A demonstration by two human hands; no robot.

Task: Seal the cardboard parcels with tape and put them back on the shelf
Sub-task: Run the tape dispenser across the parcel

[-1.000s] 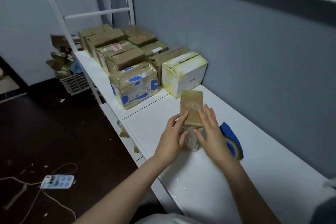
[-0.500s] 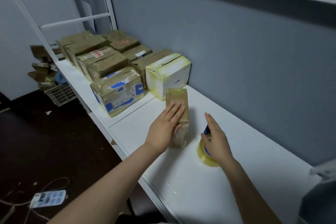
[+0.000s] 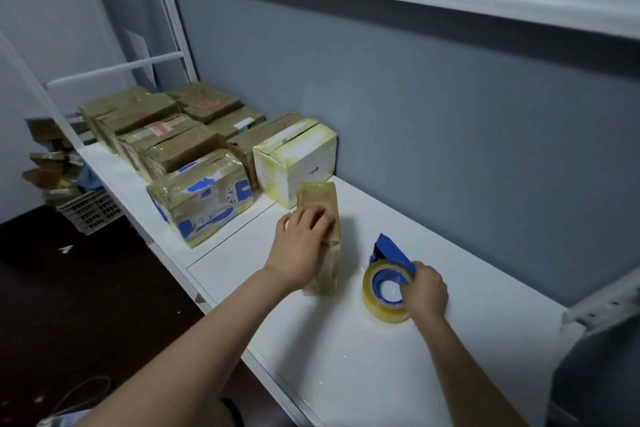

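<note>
**Change since the earlier frame:** the right hand (image 3: 427, 291), then only reaching, has closed on the tape roll (image 3: 372, 295). The left hand (image 3: 304, 250) has stayed on the small parcel (image 3: 320, 198), its fingers now bent rather than flat.

**Small parcel:** slim brown box under glossy tape, standing on a narrow long side on the white shelf (image 3: 346, 357). Its long axis is level and runs away from the person. The far end points at the white box (image 3: 298, 156) and lies just beside it; contact cannot be told.

**Left hand:** on the small parcel's top face, fingers pressed together and curled over it, thumb apart on its left side.

**Right hand:** right of the small parcel, fingers curled round the roll's rim, pinching it.

**Tape roll:** right of the small parcel, near but apart, open core facing up and lower edge seemingly on the shelf. The blue cutter (image 3: 389, 248) is on its far side.

**Beyond and left of the small parcel:** a blue-patched parcel (image 3: 204, 198), then a block of brown parcels (image 3: 166, 135).
</note>
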